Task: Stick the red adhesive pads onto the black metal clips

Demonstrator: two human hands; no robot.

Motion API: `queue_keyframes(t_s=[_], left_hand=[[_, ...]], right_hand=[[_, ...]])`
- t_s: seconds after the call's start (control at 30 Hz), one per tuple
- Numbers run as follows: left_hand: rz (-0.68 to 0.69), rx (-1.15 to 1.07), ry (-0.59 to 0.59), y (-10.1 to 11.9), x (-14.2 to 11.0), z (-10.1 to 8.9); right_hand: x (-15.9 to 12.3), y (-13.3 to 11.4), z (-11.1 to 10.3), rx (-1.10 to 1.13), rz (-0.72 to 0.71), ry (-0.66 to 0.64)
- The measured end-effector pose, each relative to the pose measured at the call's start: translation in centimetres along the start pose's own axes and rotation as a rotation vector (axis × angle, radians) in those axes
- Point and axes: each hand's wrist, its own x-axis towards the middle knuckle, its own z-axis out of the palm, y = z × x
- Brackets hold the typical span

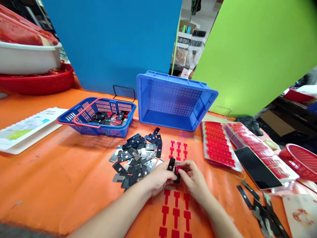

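Observation:
My left hand [160, 178] is closed on a flat black metal piece [171, 164] with a small hole. My right hand [194, 178] pinches a red T-shaped sticker [178, 169] against the black part between my hands; whether it is stuck down I cannot tell. Rows of similar red T-shaped pieces [176, 213] lie on the orange table, both nearer to me and beyond my hands. Left of my hands spreads a loose pile of black and silver metal pieces [135, 155].
A blue basket [111, 131] holding black and red pieces stands behind the pile. Beside it a blue crate [163, 124] rests on its side. To the right are red sticker sheets [219, 143], a phone [257, 168], and several loose metal strips [268, 211].

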Motion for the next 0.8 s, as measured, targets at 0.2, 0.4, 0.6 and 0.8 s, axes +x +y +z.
queue_keyframes(t_s=[0.2, 0.4, 0.6, 0.8], left_hand=[[0.003, 0.018, 0.002, 0.00, -0.05, -0.01], [0.013, 0.018, -0.010, 0.06, -0.02, -0.04], [0.000, -0.001, -0.001, 0.29, -0.18, 0.08], [0.002, -0.016, -0.003, 0.32, -0.19, 0.15]], right_hand=[[-0.01, 0.01, -0.03, -0.015, -0.002, -0.013], [-0.09, -0.05, -0.03, -0.034, -0.011, -0.017], [-0.11, 0.07, 0.03, -0.046, -0.032, -0.014], [-0.12, -0.19, -0.09, -0.087, -0.054, -0.017]])
